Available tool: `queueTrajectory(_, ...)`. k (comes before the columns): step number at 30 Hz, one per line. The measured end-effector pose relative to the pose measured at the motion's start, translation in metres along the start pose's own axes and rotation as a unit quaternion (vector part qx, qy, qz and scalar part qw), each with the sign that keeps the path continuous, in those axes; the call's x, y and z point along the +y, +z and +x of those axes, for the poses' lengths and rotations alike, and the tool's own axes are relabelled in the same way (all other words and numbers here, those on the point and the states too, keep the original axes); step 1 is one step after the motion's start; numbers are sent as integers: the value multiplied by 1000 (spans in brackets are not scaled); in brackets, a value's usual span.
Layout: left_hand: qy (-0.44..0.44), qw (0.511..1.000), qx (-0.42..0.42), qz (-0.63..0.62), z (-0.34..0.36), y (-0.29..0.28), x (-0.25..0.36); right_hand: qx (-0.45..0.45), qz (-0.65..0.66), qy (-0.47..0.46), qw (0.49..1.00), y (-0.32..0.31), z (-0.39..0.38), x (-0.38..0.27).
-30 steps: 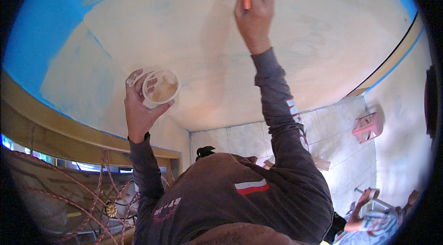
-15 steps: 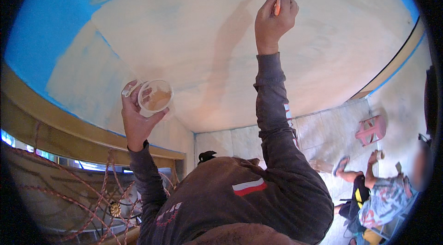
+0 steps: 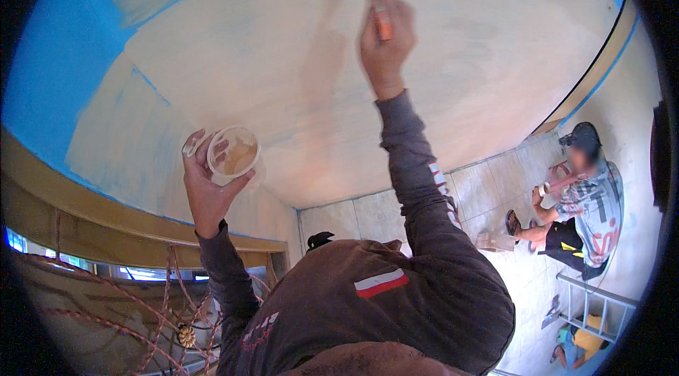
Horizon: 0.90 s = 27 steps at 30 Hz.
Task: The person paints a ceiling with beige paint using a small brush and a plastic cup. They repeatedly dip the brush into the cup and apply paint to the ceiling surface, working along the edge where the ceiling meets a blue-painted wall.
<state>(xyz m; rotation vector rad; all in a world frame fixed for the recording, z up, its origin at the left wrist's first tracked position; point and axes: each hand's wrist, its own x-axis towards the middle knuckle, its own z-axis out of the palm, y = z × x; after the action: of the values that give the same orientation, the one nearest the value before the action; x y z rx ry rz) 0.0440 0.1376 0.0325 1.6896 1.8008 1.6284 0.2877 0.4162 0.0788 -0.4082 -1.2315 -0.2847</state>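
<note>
My right hand (image 3: pixel 385 40) is raised at the upper middle, blurred, gripping a brush with an orange handle (image 3: pixel 382 19) against or just in front of the pale painted surface (image 3: pixel 488 72); its tip is too faint to place. My left hand (image 3: pixel 212 195) holds a translucent plastic cup (image 3: pixel 233 153) of creamy paint from beneath and beside, with white smears on the fingers. The painted surface is patchy cream over blue (image 3: pixel 64 72), which shows along the upper left and right edges.
A capped person (image 3: pixel 590 213) sits at the right near a pink stool (image 3: pixel 559 171), holding a small object. A metal ladder (image 3: pixel 601 302) and another person (image 3: pixel 587 340) are lower right. Twisted ropes (image 3: pixel 113 284) hang at lower left before a beam (image 3: pixel 92 206). Tiled floor (image 3: pixel 474 188) shows behind.
My right hand moved right and up, then back left and downward. My left hand with the cup sits slightly lower. The co-worker at the right moved up beside the stool and now sits.
</note>
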Motion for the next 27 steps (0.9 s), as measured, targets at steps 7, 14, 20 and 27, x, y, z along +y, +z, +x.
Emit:
queueTrajectory(7, 1, 1000, -2, -4, -1, 0, -3, 36, -191, 81, 978, -57, 26, 86)
queueTrajectory(14, 17, 999, -14, -30, 0, -3, -5, -40, -69, 19, 997, -4, -8, 11)
queueTrajectory(20, 21, 999, -21, -41, 1, -4, -6, -65, 120, 75, 988, 1, -6, -52)
queueTrajectory(27, 31, 999, -5, -7, -1, -5, -8, 67, -122, 54, 989, -41, 18, 30)
